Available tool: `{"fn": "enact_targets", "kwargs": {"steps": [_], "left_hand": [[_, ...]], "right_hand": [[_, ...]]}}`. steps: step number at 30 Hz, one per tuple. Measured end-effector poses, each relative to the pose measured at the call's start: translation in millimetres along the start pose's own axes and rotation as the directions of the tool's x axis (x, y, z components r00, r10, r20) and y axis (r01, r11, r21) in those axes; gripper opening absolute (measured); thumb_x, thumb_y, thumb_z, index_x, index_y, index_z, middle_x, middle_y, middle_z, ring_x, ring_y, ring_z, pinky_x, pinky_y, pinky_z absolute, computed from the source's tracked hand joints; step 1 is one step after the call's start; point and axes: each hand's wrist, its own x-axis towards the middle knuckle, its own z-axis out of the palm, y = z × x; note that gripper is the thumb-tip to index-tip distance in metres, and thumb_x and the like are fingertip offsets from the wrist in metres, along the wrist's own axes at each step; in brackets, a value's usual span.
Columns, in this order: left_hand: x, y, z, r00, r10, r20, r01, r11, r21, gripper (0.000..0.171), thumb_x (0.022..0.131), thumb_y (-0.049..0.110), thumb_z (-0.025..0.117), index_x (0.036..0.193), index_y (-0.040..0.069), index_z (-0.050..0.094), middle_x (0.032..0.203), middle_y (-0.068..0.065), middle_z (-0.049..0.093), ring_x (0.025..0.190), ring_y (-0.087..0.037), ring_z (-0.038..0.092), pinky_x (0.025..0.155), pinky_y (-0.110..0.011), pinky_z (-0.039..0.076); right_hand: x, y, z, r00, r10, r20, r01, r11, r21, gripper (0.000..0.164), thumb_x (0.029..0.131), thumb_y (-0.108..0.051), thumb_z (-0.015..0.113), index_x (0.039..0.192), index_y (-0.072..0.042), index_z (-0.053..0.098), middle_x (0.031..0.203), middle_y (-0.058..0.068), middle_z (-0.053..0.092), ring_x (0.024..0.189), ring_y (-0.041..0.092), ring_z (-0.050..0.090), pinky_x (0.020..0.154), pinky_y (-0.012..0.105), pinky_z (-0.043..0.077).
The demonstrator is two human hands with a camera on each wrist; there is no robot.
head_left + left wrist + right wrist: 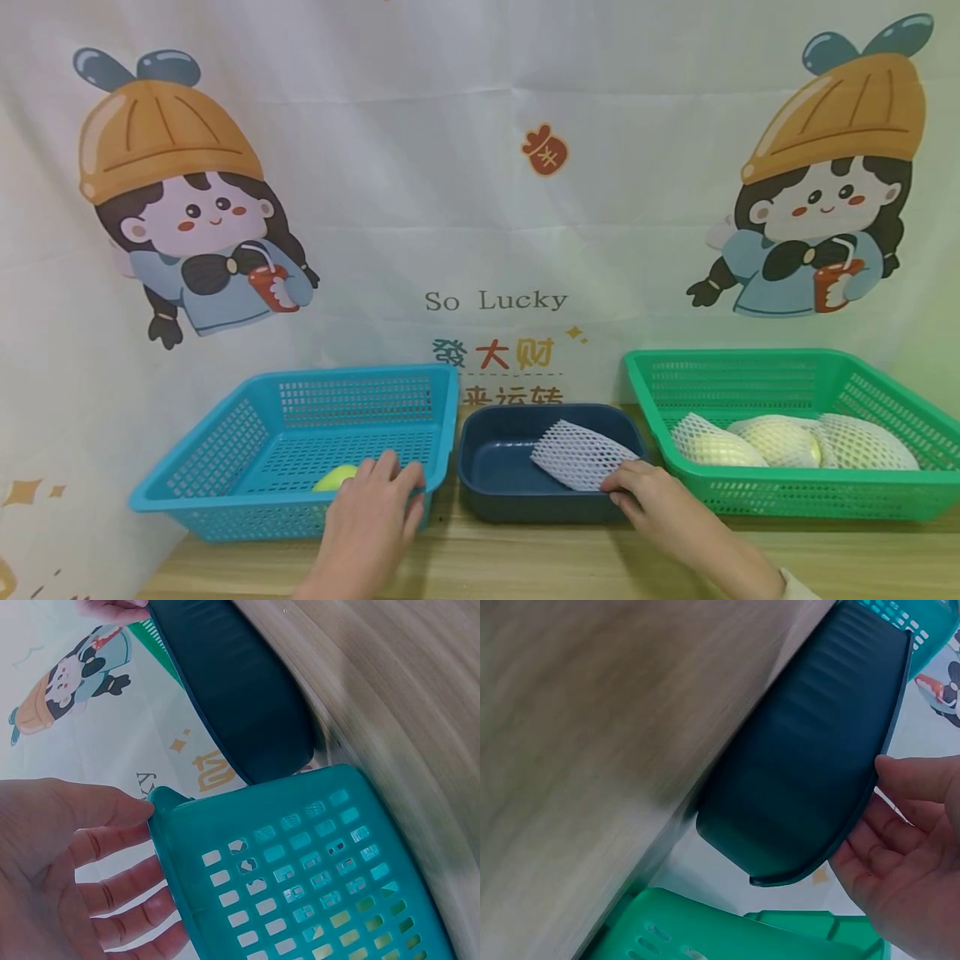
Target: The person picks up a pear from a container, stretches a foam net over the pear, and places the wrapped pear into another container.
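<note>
My left hand [375, 504] reaches over the front right part of a blue plastic basket [258, 500]. Its thumb lies at the rim; the other fingers, slightly bent and spread, hang inside. Beside them a yellow-green round fruit [335, 477] shows partly. At the front right rim of a dark blue bin [487, 504] is my right hand [652, 500], thumb at the edge, fingers loosely bent inside. A white foam net sleeve [577, 454] lies in the bin, one end at these fingers. The rim hides the fingertips, and I cannot tell whether they pinch the sleeve.
A green plastic basket [825, 477] stands to the right, holding several pale fruits [776, 442] in white foam nets. All three containers sit side by side on a wood-grain table [525, 558]. A printed white cloth [420, 150] hangs close behind them.
</note>
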Motion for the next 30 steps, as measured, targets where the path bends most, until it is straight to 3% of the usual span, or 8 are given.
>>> {"fn": "enact_targets", "kwargs": {"steps": [6, 10, 14, 17, 22, 25, 30], "left_hand": [[1.3, -1.7, -1.3, 0.999, -0.019, 0.032, 0.019, 1.000, -0.021, 0.011, 0.081, 0.020, 0.069, 0.082, 0.021, 0.058, 0.073, 0.007, 0.037, 0.066, -0.011, 0.030, 0.055, -0.024, 0.027], [3.7, -6.7, -5.8, 0.990, -0.072, 0.118, 0.088, 0.987, -0.137, 0.007, 0.083, 0.020, 0.068, 0.086, 0.022, 0.062, 0.076, 0.009, 0.044, 0.070, -0.010, 0.038, 0.057, -0.024, 0.033], [7.8, -17.4, -8.1, 0.968, -0.168, 0.186, 0.220, 0.925, -0.308, 0.009, 0.085, 0.016, 0.065, 0.091, 0.022, 0.064, 0.079, 0.009, 0.053, 0.076, -0.009, 0.049, 0.060, -0.026, 0.040], [10.1, -27.3, -4.9, 0.956, -0.219, 0.197, 0.279, 0.887, -0.369, 0.012, 0.086, 0.014, 0.064, 0.097, 0.019, 0.064, 0.086, 0.005, 0.058, 0.082, -0.012, 0.053, 0.067, -0.029, 0.044], [10.2, -45.9, 4.1, 0.942, -0.257, 0.215, 0.319, 0.886, -0.338, 0.025, 0.087, 0.017, 0.062, 0.111, 0.010, 0.061, 0.109, -0.009, 0.059, 0.102, -0.028, 0.055, 0.082, -0.045, 0.047], [9.7, -57.8, 8.0, 0.919, -0.291, 0.267, 0.364, 0.887, -0.285, 0.036, 0.089, 0.024, 0.060, 0.120, 0.006, 0.055, 0.118, -0.017, 0.055, 0.108, -0.036, 0.052, 0.086, -0.053, 0.045], [10.3, -74.8, 9.9, 0.873, -0.327, 0.362, 0.402, 0.902, -0.155, 0.060, 0.089, 0.044, 0.055, 0.130, 0.001, 0.047, 0.122, -0.028, 0.052, 0.104, -0.045, 0.053, 0.083, -0.061, 0.041]], "right_hand": [[-1, 1, 2, 1.000, -0.005, -0.021, 0.006, 1.000, 0.017, 0.013, 0.078, 0.002, 0.068, 0.082, -0.010, 0.067, 0.079, -0.004, 0.063, 0.076, 0.013, 0.061, 0.065, 0.026, 0.050], [0, 1, 1, 1.000, 0.008, -0.015, -0.007, 1.000, 0.025, 0.014, 0.077, 0.003, 0.068, 0.082, -0.010, 0.067, 0.080, -0.004, 0.064, 0.076, 0.014, 0.061, 0.066, 0.027, 0.051], [0, 0, 0, 1.000, 0.017, -0.008, -0.016, 1.000, 0.025, 0.014, 0.077, 0.003, 0.068, 0.082, -0.010, 0.067, 0.080, -0.004, 0.064, 0.076, 0.015, 0.062, 0.066, 0.028, 0.051], [-1, 1, 1, 1.000, 0.019, -0.006, -0.019, 1.000, 0.019, 0.014, 0.078, 0.002, 0.068, 0.082, -0.011, 0.067, 0.080, -0.004, 0.064, 0.076, 0.015, 0.062, 0.066, 0.028, 0.051], [-2, 3, 2, 1.000, 0.009, -0.018, -0.008, 1.000, 0.013, 0.014, 0.077, 0.002, 0.069, 0.082, -0.011, 0.067, 0.079, -0.004, 0.064, 0.076, 0.014, 0.061, 0.066, 0.028, 0.050], [-2, 3, 3, 1.000, 0.001, -0.025, 0.000, 1.000, 0.018, 0.015, 0.076, 0.003, 0.069, 0.081, -0.011, 0.066, 0.079, -0.004, 0.063, 0.075, 0.014, 0.061, 0.066, 0.027, 0.050], [-1, 3, 3, 1.000, -0.005, -0.026, 0.006, 0.999, 0.032, 0.015, 0.076, 0.003, 0.069, 0.081, -0.011, 0.066, 0.079, -0.004, 0.064, 0.075, 0.014, 0.061, 0.065, 0.027, 0.050]]}}
